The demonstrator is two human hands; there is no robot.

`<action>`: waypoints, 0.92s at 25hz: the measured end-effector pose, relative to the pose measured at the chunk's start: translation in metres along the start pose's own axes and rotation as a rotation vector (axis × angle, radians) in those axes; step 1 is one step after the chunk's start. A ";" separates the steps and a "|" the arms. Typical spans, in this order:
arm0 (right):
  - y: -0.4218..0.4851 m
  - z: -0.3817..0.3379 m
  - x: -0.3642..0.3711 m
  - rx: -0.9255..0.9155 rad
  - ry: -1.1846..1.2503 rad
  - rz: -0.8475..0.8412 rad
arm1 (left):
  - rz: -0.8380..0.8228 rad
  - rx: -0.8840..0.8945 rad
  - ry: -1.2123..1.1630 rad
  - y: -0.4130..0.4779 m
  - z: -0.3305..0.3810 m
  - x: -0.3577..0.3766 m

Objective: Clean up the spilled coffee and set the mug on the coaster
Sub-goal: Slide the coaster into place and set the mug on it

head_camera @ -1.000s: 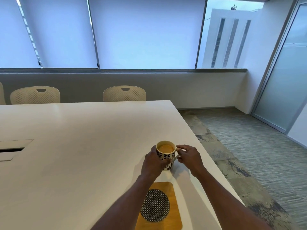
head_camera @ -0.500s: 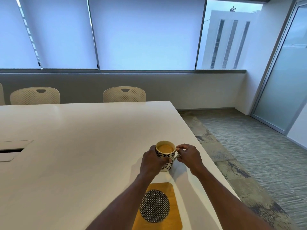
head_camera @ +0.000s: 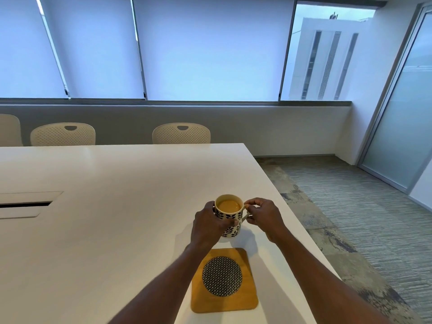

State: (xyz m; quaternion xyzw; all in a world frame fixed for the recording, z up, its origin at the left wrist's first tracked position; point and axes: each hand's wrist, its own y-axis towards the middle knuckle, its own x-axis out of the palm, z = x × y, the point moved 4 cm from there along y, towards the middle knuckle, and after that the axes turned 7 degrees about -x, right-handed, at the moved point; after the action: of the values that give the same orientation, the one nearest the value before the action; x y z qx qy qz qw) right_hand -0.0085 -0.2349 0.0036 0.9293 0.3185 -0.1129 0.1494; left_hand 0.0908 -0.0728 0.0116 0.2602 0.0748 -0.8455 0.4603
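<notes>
A cream mug [head_camera: 229,216] with a dark leaf pattern holds milky coffee and stays upright near the right edge of the white table [head_camera: 105,206]. My left hand [head_camera: 208,226] wraps round its left side. My right hand [head_camera: 261,216] pinches the handle on the right. Just in front of the mug lies the coaster [head_camera: 223,280], a tan wooden square with a round black-and-white patterned disc in its middle. I cannot tell whether the mug's base touches the table. No spilled coffee shows on the tabletop.
A cable hatch [head_camera: 25,204] is cut into the table at the left. Cream perforated chairs [head_camera: 181,134] stand along the far side. The table's right edge drops to grey carpet [head_camera: 362,218]. A frosted glass door [head_camera: 406,127] is at the right.
Both hands keep their hold on the mug in the same spot. The view has shifted only slightly.
</notes>
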 end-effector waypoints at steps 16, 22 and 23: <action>-0.078 -0.011 0.013 0.023 0.042 -0.066 | -0.007 -0.005 -0.012 -0.069 -0.027 -0.032; -0.096 -0.006 0.004 0.047 0.046 -0.086 | -0.023 -0.027 -0.032 -0.088 -0.030 -0.028; -0.098 -0.006 0.004 0.050 0.054 -0.090 | -0.021 -0.031 -0.032 -0.090 -0.031 -0.028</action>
State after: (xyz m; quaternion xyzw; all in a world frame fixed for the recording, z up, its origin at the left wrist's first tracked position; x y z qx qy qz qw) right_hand -0.0662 -0.1563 -0.0125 0.9201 0.3610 -0.1020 0.1124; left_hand 0.0408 0.0104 -0.0113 0.2385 0.0831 -0.8531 0.4565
